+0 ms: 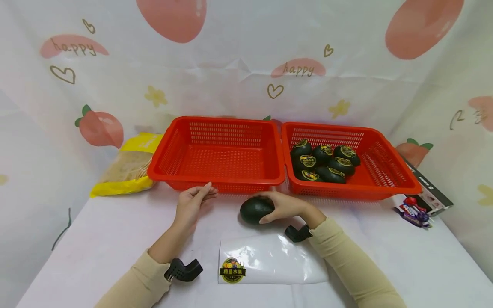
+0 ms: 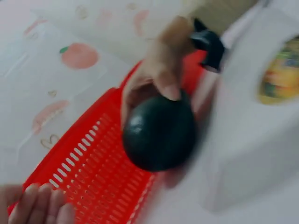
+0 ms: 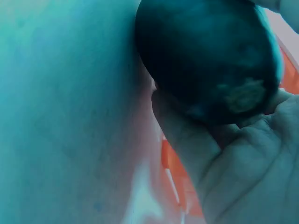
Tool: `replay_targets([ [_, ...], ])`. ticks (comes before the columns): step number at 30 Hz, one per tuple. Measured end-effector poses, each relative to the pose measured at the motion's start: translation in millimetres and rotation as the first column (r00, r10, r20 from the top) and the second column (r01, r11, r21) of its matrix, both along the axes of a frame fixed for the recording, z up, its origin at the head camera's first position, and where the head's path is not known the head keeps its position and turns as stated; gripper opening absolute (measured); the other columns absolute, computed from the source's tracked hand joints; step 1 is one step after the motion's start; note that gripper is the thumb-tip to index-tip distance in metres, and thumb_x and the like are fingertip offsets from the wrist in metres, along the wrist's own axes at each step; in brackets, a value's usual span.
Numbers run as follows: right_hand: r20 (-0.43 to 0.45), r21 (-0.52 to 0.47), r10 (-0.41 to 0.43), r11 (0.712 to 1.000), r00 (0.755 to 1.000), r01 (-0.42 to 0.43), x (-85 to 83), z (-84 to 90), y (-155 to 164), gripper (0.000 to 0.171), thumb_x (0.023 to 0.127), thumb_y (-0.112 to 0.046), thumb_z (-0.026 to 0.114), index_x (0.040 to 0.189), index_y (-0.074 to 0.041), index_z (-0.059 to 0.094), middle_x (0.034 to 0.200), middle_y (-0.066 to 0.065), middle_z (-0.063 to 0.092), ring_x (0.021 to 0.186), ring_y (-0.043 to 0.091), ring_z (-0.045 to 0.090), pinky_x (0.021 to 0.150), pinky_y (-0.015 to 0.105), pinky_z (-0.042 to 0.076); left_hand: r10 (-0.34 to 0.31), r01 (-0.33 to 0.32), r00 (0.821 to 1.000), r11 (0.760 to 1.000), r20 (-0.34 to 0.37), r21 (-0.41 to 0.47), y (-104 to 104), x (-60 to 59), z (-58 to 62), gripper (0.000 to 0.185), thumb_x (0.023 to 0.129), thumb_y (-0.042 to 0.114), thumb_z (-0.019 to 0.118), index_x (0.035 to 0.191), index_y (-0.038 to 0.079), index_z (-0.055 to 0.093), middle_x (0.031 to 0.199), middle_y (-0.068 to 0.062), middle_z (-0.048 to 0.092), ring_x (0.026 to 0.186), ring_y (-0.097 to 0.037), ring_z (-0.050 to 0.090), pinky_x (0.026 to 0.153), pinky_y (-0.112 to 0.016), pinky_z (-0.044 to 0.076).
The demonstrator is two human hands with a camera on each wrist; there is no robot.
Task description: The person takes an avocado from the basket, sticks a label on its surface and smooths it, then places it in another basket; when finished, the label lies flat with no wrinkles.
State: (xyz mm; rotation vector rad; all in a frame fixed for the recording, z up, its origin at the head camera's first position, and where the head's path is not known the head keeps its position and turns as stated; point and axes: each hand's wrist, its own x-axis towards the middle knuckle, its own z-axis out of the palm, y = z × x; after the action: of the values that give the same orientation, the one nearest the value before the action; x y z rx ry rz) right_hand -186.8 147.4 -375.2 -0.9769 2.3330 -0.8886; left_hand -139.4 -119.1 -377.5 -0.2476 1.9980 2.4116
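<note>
- Dark green and bare of any label, an avocado (image 1: pixel 256 209) lies on the white surface (image 1: pixel 96 248), just in front of the gap between two red baskets.
- The right hand (image 1: pixel 283 205) is the grip on it: fingers curl over the fruit's top and right side, with the thumb against it, as the right wrist view shows close up.
- The left hand (image 1: pixel 192 201) holds nothing; its fingers are straight and together, the tips touching the front rim of the left basket (image 1: pixel 219 154).
- That left basket has nothing visible inside it.
- The right basket (image 1: pixel 358 164) holds a cluster of dark avocados (image 1: pixel 323 162), each with a black and gold sticker, gathered at its left end.
- A clear plastic bag (image 1: pixel 269 259) with a round printed label lies flat on the surface just nearer the person than the held avocado, between the two forearms.
- A yellow-edged packet (image 1: pixel 129 167) of pale strands lies left of the left basket.
- A dark box (image 1: pixel 429 192) and a small colourful wrapper (image 1: pixel 414 211) sit at the right basket's far right corner.
- Both forearms wear beige sleeves with a black camera mount at each wrist.
</note>
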Motion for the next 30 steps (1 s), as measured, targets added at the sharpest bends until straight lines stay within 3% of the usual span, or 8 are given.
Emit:
replay_targets([
  [2,0.021,-0.015,-0.009,1.000,1.000,0.009,-0.1,-0.6,2.6,0.069,0.077,-0.024,0.075,0.135,-0.004,0.045,0.129,0.011,0.055,0.111,0.021,0.051,0.097,0.038,0.042,-0.110,0.105,0.994,0.974,-0.014,-0.199,-1.1,13.3,2.6,0.025,0.089,0.021,0.063,0.092,-0.003,0.068,0.080,-0.002,0.072,0.078,-0.014,0.070,0.077,-0.026,0.056],
  [4,0.029,-0.042,-0.008,0.999,1.000,0.009,0.3,0.9,5.1,0.069,0.078,-0.023,0.075,0.136,-0.002,0.045,0.130,0.012,0.054,0.112,0.022,0.052,0.099,0.040,0.043,-0.277,0.227,0.960,0.857,-0.041,-0.463,0.8,30.9,4.2,0.023,0.088,0.022,0.065,0.092,-0.001,0.070,0.085,-0.004,0.073,0.082,-0.015,0.069,0.077,-0.027,0.056],
  [9,-0.076,-0.083,-0.034,0.996,0.997,0.028,6.0,7.4,12.9,0.064,0.078,-0.020,0.075,0.134,-0.003,0.048,0.130,0.012,0.056,0.112,0.022,0.055,0.099,0.044,0.045,-0.662,0.169,0.749,0.238,-0.032,-0.957,9.3,77.6,3.1,0.030,0.084,0.033,0.067,0.102,0.009,0.071,0.107,-0.002,0.070,0.102,-0.018,0.064,0.086,-0.035,0.053],
  [12,-0.191,-0.099,-0.077,0.993,0.979,0.059,19.3,12.5,16.9,0.061,0.077,-0.019,0.076,0.132,-0.006,0.052,0.131,0.011,0.057,0.116,0.024,0.055,0.100,0.045,0.043,-0.739,0.096,0.673,0.029,0.043,-0.995,11.0,93.2,-3.6,0.041,0.084,0.038,0.066,0.113,0.009,0.067,0.122,-0.005,0.063,0.114,-0.022,0.058,0.091,-0.037,0.051],
  [14,-0.240,-0.132,-0.118,0.987,0.964,0.087,32.9,16.1,17.8,0.060,0.076,-0.016,0.077,0.131,-0.008,0.053,0.136,0.010,0.053,0.124,0.026,0.050,0.102,0.048,0.041,-0.757,0.078,0.650,-0.025,0.070,-0.997,13.1,96.9,-9.6,0.044,0.085,0.038,0.064,0.118,0.010,0.064,0.129,-0.005,0.059,0.120,-0.023,0.054,0.096,-0.037,0.048],
  [18,-0.286,-0.205,-0.158,0.974,0.945,0.101,62.1,21.2,13.7,0.055,0.074,-0.013,0.078,0.125,-0.008,0.058,0.140,0.011,0.048,0.130,0.028,0.045,0.102,0.047,0.041,-0.761,0.015,0.646,-0.062,0.057,-0.998,23.1,95.2,-19.9,0.050,0.087,0.041,0.060,0.126,0.009,0.058,0.136,-0.006,0.053,0.125,-0.024,0.050,0.101,-0.037,0.044],
  [24,-0.243,-0.210,-0.124,0.975,0.962,0.073,92.0,24.1,0.0,0.045,0.077,-0.015,0.076,0.117,-0.002,0.062,0.131,0.011,0.056,0.110,0.021,0.057,0.086,0.026,0.051,-0.731,-0.048,0.682,-0.079,0.025,-0.996,38.0,95.6,-26.0,0.058,0.087,0.050,0.056,0.127,0.008,0.057,0.135,-0.007,0.053,0.124,-0.025,0.049,0.099,-0.040,0.042],
  [30,-0.224,-0.179,-0.162,0.976,0.961,0.122,93.4,19.3,-1.6,0.043,0.076,-0.011,0.076,0.116,0.000,0.063,0.132,0.012,0.054,0.107,0.023,0.059,0.084,0.029,0.053,-0.727,-0.053,0.687,-0.068,0.014,-0.996,44.9,96.2,-27.2,0.058,0.088,0.053,0.053,0.128,0.012,0.056,0.136,-0.007,0.052,0.125,-0.025,0.048,0.100,-0.041,0.041],
])
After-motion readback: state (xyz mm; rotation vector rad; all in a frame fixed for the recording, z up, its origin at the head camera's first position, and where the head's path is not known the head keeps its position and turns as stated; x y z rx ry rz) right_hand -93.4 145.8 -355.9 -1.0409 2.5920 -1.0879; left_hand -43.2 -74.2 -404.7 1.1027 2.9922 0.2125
